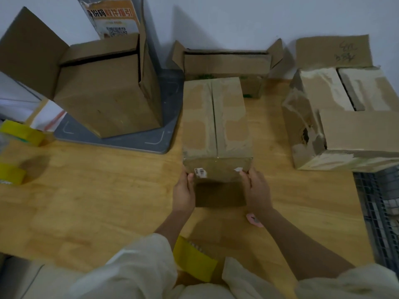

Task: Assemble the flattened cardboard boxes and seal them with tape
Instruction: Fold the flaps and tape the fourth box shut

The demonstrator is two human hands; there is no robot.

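Observation:
A closed cardboard box (216,119) stands on the wooden table (97,201) in the middle, its top flaps meeting along a centre seam. My left hand (183,194) grips its near left edge, and my right hand (257,190) grips its near right edge. A yellow tape roll (194,258) lies at the table's near edge between my forearms. A small pink object (253,220) sits under my right wrist.
A tall open box (108,91) stands on a grey scale platform (121,141) at the back left. Another open box (226,61) sits behind the held one. A worn box (345,126) fills the right. Yellow tape rolls (23,132) lie at the left edge; a wire basket (380,212) is at the right.

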